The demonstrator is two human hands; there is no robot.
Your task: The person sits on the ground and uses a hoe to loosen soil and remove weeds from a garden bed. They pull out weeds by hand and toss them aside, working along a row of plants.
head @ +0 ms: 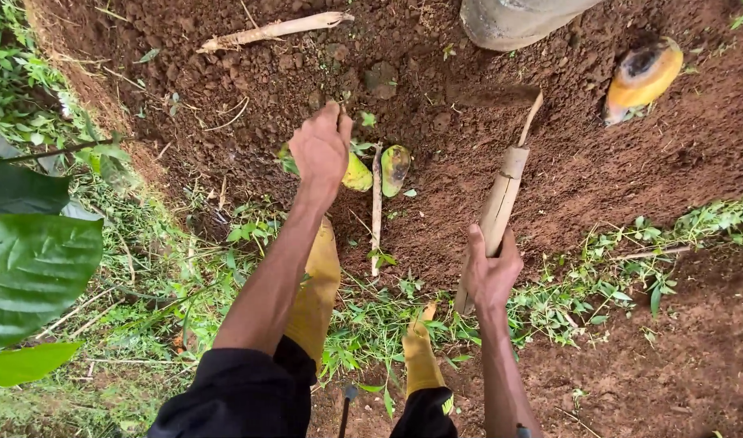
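My left hand (321, 148) reaches down to the red-brown soil, fingers curled over a yellow-green pod (357, 173) and some small green leaves. A second halved pod (394, 168) lies just right of it, beside a thin upright stick (376, 207). My right hand (490, 272) is shut on the wooden handle of a hoe (499, 204). The hoe's dark blade (491, 96) rests on the dug earth. My yellow boots (316, 296) stand below, on the grassy edge.
A large yellow-orange pod (643, 77) lies on the soil at upper right. A grey trunk or post (513, 20) rises at the top. A pale dry stalk (270, 31) lies at upper left. Big green leaves (27, 268) and weeds fill the left side.
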